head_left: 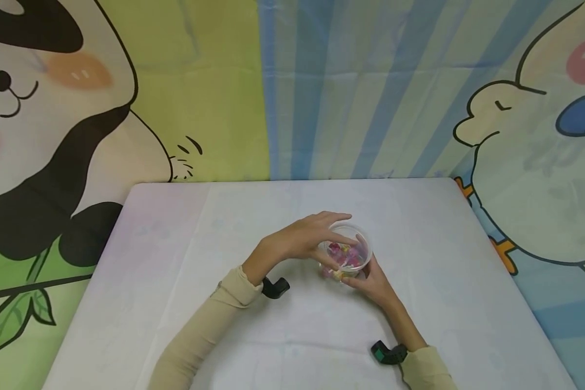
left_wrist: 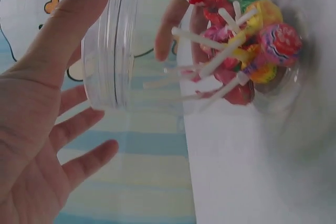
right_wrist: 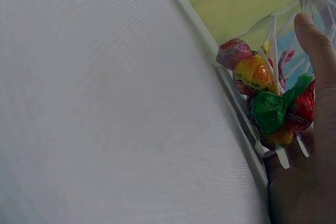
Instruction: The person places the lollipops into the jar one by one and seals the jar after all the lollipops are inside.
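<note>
A clear plastic jar [head_left: 365,260] stands on the white table, with several wrapped lollipops [left_wrist: 281,43] inside on white sticks. Red, yellow, green and purple wrappers show through its wall in the right wrist view. My right hand [head_left: 379,283] holds the jar from the right, thumb on the near side and fingers round the far side. Above the jar's clear round top [left_wrist: 100,72], my left hand [head_left: 307,236] spreads its thumb and fingers. In the left wrist view the lower fingers stand apart from the rim; whether the thumb touches it, I cannot tell.
The white-covered table [head_left: 200,314] ends at a back edge against a cloth backdrop [head_left: 351,97] with stripes and cartoon animals. A black wrist device [head_left: 275,288] sits at the left wrist, another black device [head_left: 389,353] at the right.
</note>
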`<state>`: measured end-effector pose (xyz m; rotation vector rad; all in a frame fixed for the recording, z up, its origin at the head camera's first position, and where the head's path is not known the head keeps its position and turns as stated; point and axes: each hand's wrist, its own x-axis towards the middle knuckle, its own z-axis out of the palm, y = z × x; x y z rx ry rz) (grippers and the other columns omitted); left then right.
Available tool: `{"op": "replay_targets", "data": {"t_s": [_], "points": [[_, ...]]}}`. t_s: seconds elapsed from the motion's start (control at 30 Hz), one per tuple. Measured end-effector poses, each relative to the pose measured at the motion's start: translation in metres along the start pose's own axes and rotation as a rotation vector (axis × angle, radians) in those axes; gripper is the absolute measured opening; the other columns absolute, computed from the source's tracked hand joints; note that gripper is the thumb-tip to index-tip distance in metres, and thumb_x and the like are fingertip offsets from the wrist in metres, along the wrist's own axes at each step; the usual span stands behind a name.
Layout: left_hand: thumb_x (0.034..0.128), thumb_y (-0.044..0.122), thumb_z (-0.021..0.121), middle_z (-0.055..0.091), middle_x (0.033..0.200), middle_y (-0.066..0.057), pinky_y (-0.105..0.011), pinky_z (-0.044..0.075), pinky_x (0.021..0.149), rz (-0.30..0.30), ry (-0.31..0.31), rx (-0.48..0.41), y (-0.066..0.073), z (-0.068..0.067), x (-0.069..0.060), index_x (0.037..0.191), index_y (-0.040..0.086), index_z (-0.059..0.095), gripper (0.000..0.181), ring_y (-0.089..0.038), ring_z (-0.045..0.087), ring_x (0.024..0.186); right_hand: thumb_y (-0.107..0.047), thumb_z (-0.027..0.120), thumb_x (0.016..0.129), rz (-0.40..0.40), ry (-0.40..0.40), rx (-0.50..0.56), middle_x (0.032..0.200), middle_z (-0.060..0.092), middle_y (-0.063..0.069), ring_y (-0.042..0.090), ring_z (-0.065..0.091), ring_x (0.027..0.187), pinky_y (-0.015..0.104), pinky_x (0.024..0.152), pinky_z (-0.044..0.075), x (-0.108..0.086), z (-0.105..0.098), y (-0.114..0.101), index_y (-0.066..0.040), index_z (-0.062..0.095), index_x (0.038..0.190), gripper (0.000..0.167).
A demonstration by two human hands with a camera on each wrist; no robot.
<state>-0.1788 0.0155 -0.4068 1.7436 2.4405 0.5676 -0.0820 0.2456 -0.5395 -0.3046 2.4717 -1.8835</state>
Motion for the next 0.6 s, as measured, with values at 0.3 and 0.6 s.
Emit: {"op": "replay_targets", "data": {"t_s": [0.3, 0.6], "points": [[0.0826, 0.044, 0.072, 0.054, 0.14, -0.004, -0.031, 0.048, 0.101, -0.035, 0.209, 0.023, -0.023, 0.008, -0.03, 0.134, 0.021, 0.059, 0.058, -0.016, 0.053, 0.127, 0.0, 0.076, 0.077, -0.053, -0.011, 0.016, 0.156, 0.028, 0.019, 0.026, 0.032, 0.144, 0.005, 0.107, 0.024, 0.002, 0.003, -0.002, -0.023, 0.01, 0.156, 0.106], [0.0889, 0.044, 0.067, 0.059, 0.135, -0.001, -0.038, 0.044, 0.106, -0.227, 0.305, 0.033, -0.024, 0.043, -0.077, 0.137, 0.017, 0.055, 0.056, -0.019, 0.054, 0.127, -0.023, 0.081, 0.077, -0.002, -0.007, -0.115, 0.163, 0.008, 0.016, 0.044, 0.005, 0.149, 0.068, 0.114, 0.005, -0.009, -0.006, -0.011, -0.023, 0.001, 0.157, 0.113]]}}
